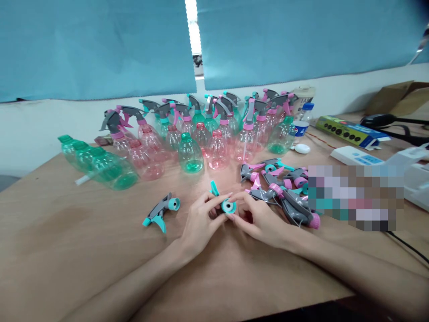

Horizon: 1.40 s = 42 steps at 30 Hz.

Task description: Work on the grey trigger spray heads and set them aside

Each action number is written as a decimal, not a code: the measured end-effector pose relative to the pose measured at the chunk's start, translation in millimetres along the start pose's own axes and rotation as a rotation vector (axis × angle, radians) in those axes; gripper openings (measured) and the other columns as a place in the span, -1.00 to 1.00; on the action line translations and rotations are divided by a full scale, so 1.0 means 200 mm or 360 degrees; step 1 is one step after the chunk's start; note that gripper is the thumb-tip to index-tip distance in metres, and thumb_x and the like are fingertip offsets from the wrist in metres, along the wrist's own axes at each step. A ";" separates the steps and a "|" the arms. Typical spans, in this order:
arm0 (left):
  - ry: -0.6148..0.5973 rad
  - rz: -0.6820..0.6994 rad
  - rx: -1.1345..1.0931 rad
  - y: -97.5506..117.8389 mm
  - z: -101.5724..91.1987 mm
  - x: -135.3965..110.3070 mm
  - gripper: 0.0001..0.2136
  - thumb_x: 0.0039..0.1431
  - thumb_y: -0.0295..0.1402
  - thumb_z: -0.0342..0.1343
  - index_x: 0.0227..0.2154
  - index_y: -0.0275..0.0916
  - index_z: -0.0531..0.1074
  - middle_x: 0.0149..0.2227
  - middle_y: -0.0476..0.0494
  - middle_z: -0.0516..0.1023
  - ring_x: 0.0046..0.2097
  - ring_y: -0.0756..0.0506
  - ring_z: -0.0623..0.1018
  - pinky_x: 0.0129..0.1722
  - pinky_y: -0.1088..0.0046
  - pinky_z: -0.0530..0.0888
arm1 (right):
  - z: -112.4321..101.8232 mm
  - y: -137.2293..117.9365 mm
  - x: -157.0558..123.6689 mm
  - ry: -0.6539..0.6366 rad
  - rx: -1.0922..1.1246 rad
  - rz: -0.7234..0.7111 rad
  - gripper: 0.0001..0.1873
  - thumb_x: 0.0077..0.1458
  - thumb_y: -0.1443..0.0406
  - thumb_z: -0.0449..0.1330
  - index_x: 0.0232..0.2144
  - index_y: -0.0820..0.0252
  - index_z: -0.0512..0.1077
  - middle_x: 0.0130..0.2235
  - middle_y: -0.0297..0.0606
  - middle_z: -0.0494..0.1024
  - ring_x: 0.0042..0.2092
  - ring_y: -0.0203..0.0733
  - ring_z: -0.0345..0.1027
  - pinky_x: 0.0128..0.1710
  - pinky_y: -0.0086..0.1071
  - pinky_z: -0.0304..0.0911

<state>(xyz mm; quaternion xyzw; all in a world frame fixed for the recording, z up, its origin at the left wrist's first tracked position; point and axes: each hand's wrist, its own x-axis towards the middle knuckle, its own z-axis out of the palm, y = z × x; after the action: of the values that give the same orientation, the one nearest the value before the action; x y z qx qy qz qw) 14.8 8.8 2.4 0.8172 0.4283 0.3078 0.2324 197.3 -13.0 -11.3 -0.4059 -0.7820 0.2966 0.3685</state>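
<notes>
Both hands hold one spray trigger head (229, 206) above the table, its teal collar facing me with a white ring and dark hole inside. My left hand (203, 218) is closed on its left side, thumb and finger at the collar. My right hand (256, 218) pinches the collar from the right. A teal trigger tip sticks up behind the left fingers; the rest of the head is hidden. Left of my hands lies a loose grey and teal spray head (162, 211). Beside my right hand is a pile of grey spray heads (295, 205) with pink and teal parts.
Several open bottles, such as a green bottle (190, 154) and a pink bottle (218, 152), stand ahead. Behind them are bottles with spray heads fitted. Green bottles (112, 170) lean or lie at left. A yellow-blue box (348, 132) and white power strip (357, 156) are at right.
</notes>
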 end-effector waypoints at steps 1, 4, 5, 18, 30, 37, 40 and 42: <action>-0.0006 0.0002 0.0007 0.00 0.00 0.00 -0.72 0.12 -0.45 0.15 -0.10 -0.08 0.48 -0.41 0.03 0.31 -0.45 0.02 0.33 -0.42 0.51 0.39 | 0.00 0.00 0.00 0.0005 0.0003 0.0003 -0.74 0.17 0.33 0.08 -0.08 0.22 0.20 -0.57 -0.52 0.28 -0.56 -0.35 0.20 -0.56 -0.46 0.05; -0.0022 0.0016 0.0007 0.00 0.00 0.00 -0.71 0.11 -0.48 0.15 -0.10 -0.08 0.47 -0.41 0.03 0.31 -0.45 0.02 0.33 -0.41 0.52 0.39 | -0.01 0.00 0.00 -0.0004 -0.0011 0.0006 -0.73 0.15 0.33 0.09 -0.08 0.22 0.20 -0.57 -0.52 0.27 -0.55 -0.36 0.19 -0.56 -0.48 0.05; -0.0035 0.0020 0.0002 0.00 0.00 0.00 -0.70 0.12 -0.49 0.14 -0.09 -0.09 0.46 -0.40 0.03 0.30 -0.44 0.02 0.33 -0.41 0.51 0.39 | -0.01 0.00 0.00 -0.0024 -0.0021 0.0003 -0.72 0.15 0.34 0.09 -0.07 0.22 0.20 -0.57 -0.53 0.26 -0.56 -0.36 0.19 -0.57 -0.48 0.04; -0.0223 0.0194 0.0009 -0.01 0.02 0.00 -0.86 0.22 -0.55 -0.03 -0.32 -0.21 0.38 -0.33 -0.03 0.33 -0.30 -0.05 0.39 -0.33 0.47 0.36 | -0.05 -0.06 0.02 -0.0161 -0.0567 -0.0156 -0.70 0.19 0.21 0.11 -0.06 0.21 0.24 -0.52 -0.42 0.48 -0.53 -0.30 0.35 -0.54 -0.47 0.09; -0.0239 0.0198 0.0014 -0.02 0.03 0.01 -0.86 0.24 -0.51 -0.07 -0.25 -0.24 0.38 -0.31 -0.06 0.34 -0.30 -0.06 0.40 -0.33 0.45 0.36 | -0.06 -0.01 0.03 -0.0067 -0.1119 -0.0352 -0.60 0.27 0.03 -0.08 -0.27 0.20 0.35 -0.49 -0.30 0.53 -0.51 -0.25 0.39 -0.58 -0.43 -0.05; -0.0284 0.0209 0.0031 -0.02 0.04 0.01 -0.86 0.27 -0.38 0.00 -0.15 -0.19 0.38 -0.33 -0.03 0.32 -0.32 -0.05 0.39 -0.33 0.45 0.37 | -0.08 0.00 0.03 -0.0086 -0.0833 -0.0243 -0.54 0.25 -0.03 -0.12 -0.19 0.20 0.33 -0.43 -0.29 0.53 -0.46 -0.24 0.40 -0.52 -0.44 0.07; -0.0276 0.0199 0.0029 -0.01 0.04 0.01 -0.84 0.28 -0.34 -0.01 -0.12 -0.18 0.38 -0.28 -0.05 0.34 -0.28 -0.06 0.42 -0.27 0.42 0.39 | -0.07 0.00 0.04 -0.0059 -0.0731 -0.0127 -0.65 0.30 0.09 -0.12 -0.29 0.21 0.30 -0.46 -0.31 0.48 -0.48 -0.26 0.35 -0.50 -0.44 0.08; -0.0278 0.0192 0.0032 -0.01 0.03 0.01 -0.84 0.27 -0.35 0.01 -0.12 -0.17 0.37 -0.27 -0.05 0.34 -0.28 -0.05 0.43 -0.27 0.42 0.39 | -0.07 -0.01 0.03 -0.0036 -0.0603 -0.0020 -0.74 0.29 0.15 -0.07 -0.29 0.20 0.27 -0.47 -0.34 0.46 -0.48 -0.28 0.33 -0.48 -0.44 0.10</action>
<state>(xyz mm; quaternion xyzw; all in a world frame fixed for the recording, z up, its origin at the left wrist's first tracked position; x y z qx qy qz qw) 18.7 10.7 -3.8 0.8674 0.3596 0.2446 0.2417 205.7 -5.4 -0.1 -0.4597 -0.8305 0.1464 0.2785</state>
